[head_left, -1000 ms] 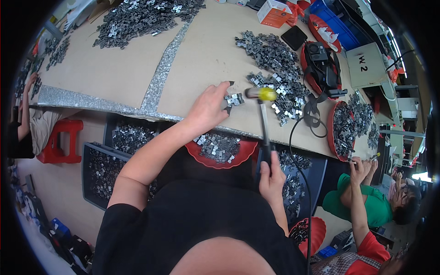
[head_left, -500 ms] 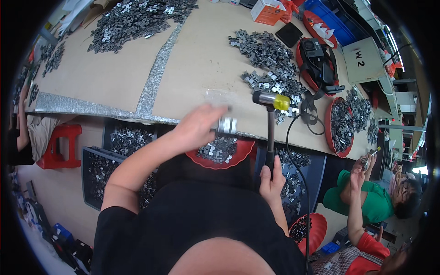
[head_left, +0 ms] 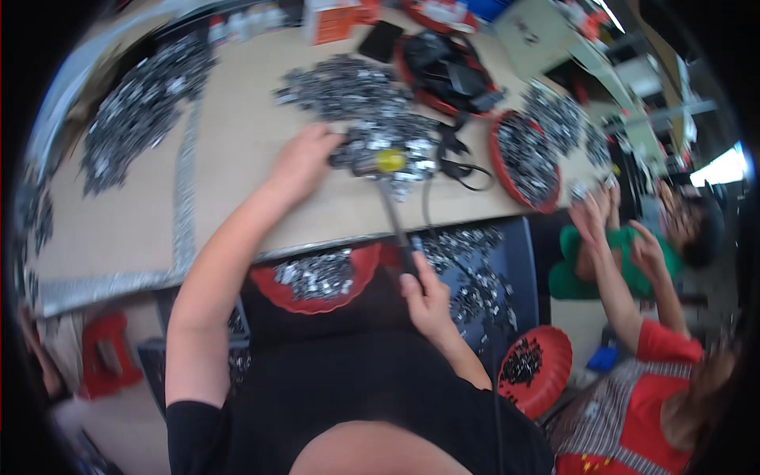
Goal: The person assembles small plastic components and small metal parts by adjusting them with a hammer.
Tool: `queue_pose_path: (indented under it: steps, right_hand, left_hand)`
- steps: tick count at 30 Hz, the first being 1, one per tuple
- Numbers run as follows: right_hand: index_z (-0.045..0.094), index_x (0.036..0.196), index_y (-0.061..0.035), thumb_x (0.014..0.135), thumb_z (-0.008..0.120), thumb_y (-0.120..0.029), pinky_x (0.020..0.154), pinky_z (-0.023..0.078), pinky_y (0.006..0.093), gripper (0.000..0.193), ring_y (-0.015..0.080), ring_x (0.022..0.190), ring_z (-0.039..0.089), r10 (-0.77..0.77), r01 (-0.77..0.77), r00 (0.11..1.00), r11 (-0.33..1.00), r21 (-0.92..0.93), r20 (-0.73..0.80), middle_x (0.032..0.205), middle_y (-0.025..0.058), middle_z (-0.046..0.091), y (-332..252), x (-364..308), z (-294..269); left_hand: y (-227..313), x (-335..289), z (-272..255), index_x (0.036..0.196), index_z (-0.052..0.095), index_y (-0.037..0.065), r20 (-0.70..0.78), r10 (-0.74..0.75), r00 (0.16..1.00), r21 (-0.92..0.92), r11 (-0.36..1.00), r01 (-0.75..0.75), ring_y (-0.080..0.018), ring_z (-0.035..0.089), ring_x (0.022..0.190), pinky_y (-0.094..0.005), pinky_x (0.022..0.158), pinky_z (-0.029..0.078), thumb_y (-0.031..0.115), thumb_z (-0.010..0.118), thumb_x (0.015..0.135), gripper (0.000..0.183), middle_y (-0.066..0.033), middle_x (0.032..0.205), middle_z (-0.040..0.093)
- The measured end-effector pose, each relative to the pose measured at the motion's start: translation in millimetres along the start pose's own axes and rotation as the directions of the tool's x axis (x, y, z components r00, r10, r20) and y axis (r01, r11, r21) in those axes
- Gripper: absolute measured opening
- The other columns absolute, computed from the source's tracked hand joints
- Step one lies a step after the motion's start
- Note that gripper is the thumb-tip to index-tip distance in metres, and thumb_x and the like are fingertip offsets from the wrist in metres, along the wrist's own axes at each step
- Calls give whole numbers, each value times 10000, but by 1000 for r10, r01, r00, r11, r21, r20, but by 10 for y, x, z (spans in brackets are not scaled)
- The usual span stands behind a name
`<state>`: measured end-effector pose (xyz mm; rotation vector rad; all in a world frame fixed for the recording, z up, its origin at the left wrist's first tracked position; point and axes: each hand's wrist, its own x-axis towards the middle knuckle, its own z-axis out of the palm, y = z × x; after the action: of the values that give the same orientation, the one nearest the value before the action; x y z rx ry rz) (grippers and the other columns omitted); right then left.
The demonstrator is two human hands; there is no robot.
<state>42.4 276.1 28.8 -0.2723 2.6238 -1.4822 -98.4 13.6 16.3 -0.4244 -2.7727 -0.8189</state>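
Note:
My right hand (head_left: 427,299) is closed around the dark grip of a hammer (head_left: 391,207). Its shaft slants up over the table edge, and its head has a yellow face beside the metal pile. My left hand (head_left: 305,165) reaches across the table, with its fingertips at the left edge of a pile of small shiny metal pieces (head_left: 380,134). Those fingers are blurred, so whether they pinch a piece cannot be made out. Below the table edge, in front of my body, a red scalloped dish (head_left: 360,277) holds more metal pieces.
Another heap (head_left: 142,111) lies at the far left. A red basin (head_left: 500,162) of pieces and a red tray with a black strapped device (head_left: 443,67) stand right. Beneath the table edge is a grey bin (head_left: 518,261). Two people sit at the right, near a red bowl (head_left: 554,356).
The view has turned, shifting the table scene leftward. My left hand has gone from the table's front edge to the metal pile. The hammer stays in my right hand, its head now over the pile.

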Motion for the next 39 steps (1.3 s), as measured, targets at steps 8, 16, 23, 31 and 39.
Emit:
queue_pose_path:
  steps: [8,16,23,31,39]
  right_hand:
    - [430,1217,31,872,519,-152,724,476,300,400,291,855,619,85,-87,994,996,23,61,1037,224,581,-37,-5,-55]
    - [439,1205,33,870,524,-162,782,467,314,397,313,940,596,-34,32,997,999,26,65,1079,231,562,31,24,18]
    - [451,1193,49,856,543,-135,745,467,292,395,207,869,614,142,-146,985,989,33,96,1025,202,602,20,-29,-8]
    - [460,1185,45,867,525,-161,735,474,306,385,270,824,628,-12,20,993,997,-70,118,985,220,602,53,-11,57]
    - [465,1182,35,855,533,-124,615,487,328,370,286,704,640,-192,265,960,859,-438,204,836,183,626,-104,45,38]
  left_hand:
    - [62,-54,-112,1083,439,-16,-50,-300,953,-316,910,269,-212,588,856,-287,728,469,-121,460,697,400,-155,953,564]
    - [81,-664,-203,1023,483,-10,112,-538,835,-822,422,382,-113,557,844,-203,706,448,-96,391,737,312,-62,908,580]
    - [316,-885,-85,887,590,-25,-158,-369,916,-175,923,342,-327,482,910,-393,820,394,84,600,636,274,-163,906,571]
    - [308,-1038,-81,1095,440,-19,-240,-246,939,-193,960,202,-324,468,919,-386,840,394,-11,638,575,557,-157,957,534]
    - [395,-928,-53,1136,409,2,-203,-286,937,-238,942,236,-305,491,931,-374,810,423,-59,651,531,655,-130,946,559]
